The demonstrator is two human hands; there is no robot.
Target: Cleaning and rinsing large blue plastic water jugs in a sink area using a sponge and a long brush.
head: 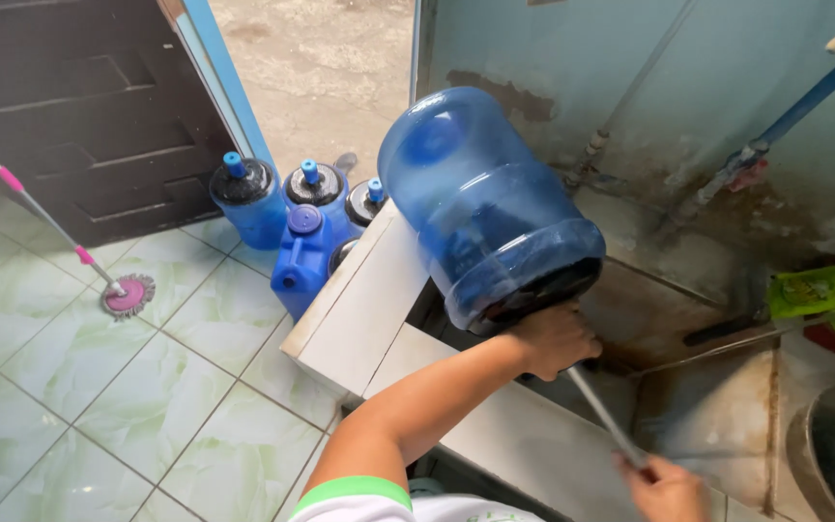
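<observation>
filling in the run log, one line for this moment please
left hand: steadies tilted large blue plastic water jug on tiled ledge | right hand: grips thin grey rod at jug mouth

Left arm: extended forward and up from the lower centre of the head view, bare forearm, elbow slightly bent, short white sleeve with green trim at the shoulder. Left hand (555, 338): raised, fingers curled closed, knuckles toward the camera, pressed against what it bears on. Right hand (667, 486): low at the bottom edge, partly cut off, fingers closed in a grip. Right arm: out of view.
</observation>
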